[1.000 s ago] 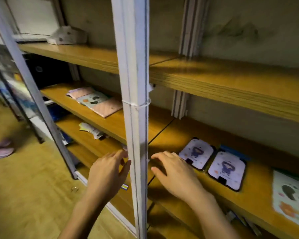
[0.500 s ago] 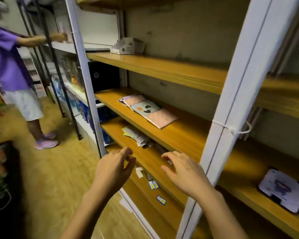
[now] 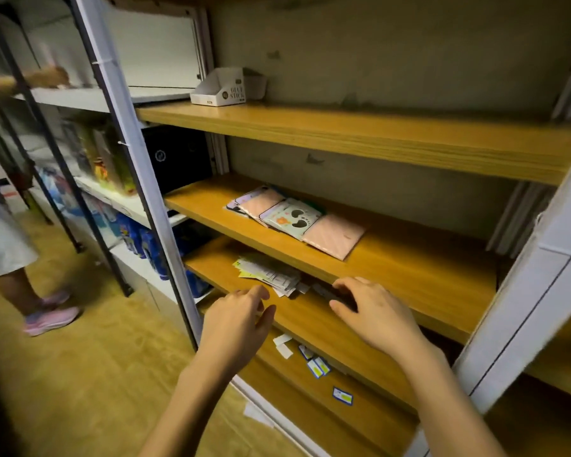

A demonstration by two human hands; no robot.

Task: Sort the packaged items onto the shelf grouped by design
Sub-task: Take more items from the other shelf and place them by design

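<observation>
Now both grips hover at the lower shelf (image 3: 310, 324).
Your left grip (image 3: 238, 321) loose, empty; right grip (image 3: 373, 311) curled, hold unclear.

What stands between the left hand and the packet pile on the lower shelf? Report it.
Nothing visible: the left hand is just in front of the packet pile, only bare shelf board between them.
</observation>
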